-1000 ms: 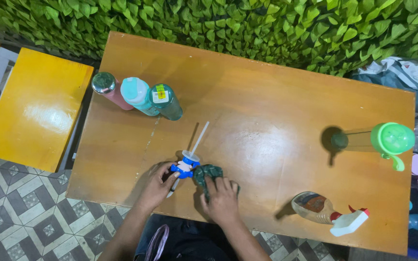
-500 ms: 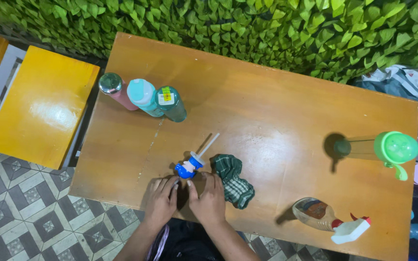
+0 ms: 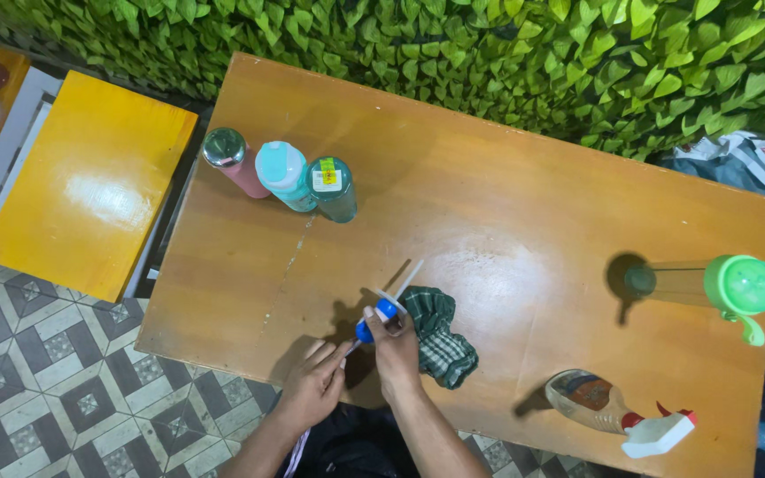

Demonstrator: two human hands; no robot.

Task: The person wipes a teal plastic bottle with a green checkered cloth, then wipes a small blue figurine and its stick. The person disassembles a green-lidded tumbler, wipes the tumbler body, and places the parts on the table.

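- Pinched in the right hand [image 3: 394, 351] is a blue-and-white pump cap [image 3: 376, 319] with a long white tube; the fingers are closed round its blue body, lifting it just off the wooden table [image 3: 506, 204] near the middle of the near edge.
- The left hand [image 3: 316, 381] holds nothing: its fingers are loosely extended, with the tips touching or almost touching the cap's lower end.
- A green checked cloth [image 3: 437, 336] lies crumpled on the table just right of the cap, released by both hands, so any wiping looks paused or finished; the cap is not fitted to any bottle yet.
- Three bottles stand together near the far left corner: a pink bottle [image 3: 234, 159], a teal bottle [image 3: 287, 175] and a clear green bottle [image 3: 333, 188].
- A tall green-lidded bottle [image 3: 719, 283] stands at the right edge, and a spray bottle [image 3: 617, 407] lies on its side near the near right corner.
- Nothing lies between the hands and the three bottles; the cloth is the only thing crowding the cap.
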